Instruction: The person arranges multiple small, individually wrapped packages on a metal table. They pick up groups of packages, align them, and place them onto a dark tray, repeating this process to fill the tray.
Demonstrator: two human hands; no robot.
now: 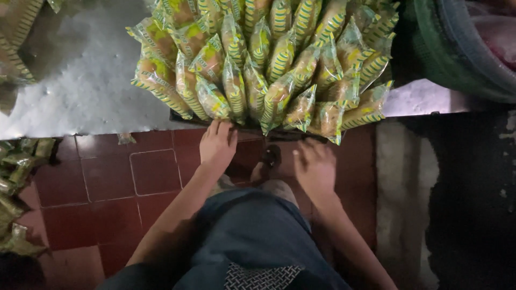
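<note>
A dark tray [180,117] heaped with several yellow-and-green striped snack packets [258,64] rests at the edge of a grey table [80,80]. My left hand [217,144] reaches under the tray's near edge, fingers touching it just below the packets. My right hand [314,164] hovers a little lower, below the tray's front right, fingers spread and blurred, holding nothing. My blue shorts and a foot in a sandal [269,161] show beneath.
More of the same packets [19,188] lie piled at the left on the red tiled floor [107,182]. A large green-rimmed basin [462,53] sits at the upper right. A dark gap runs along the right side.
</note>
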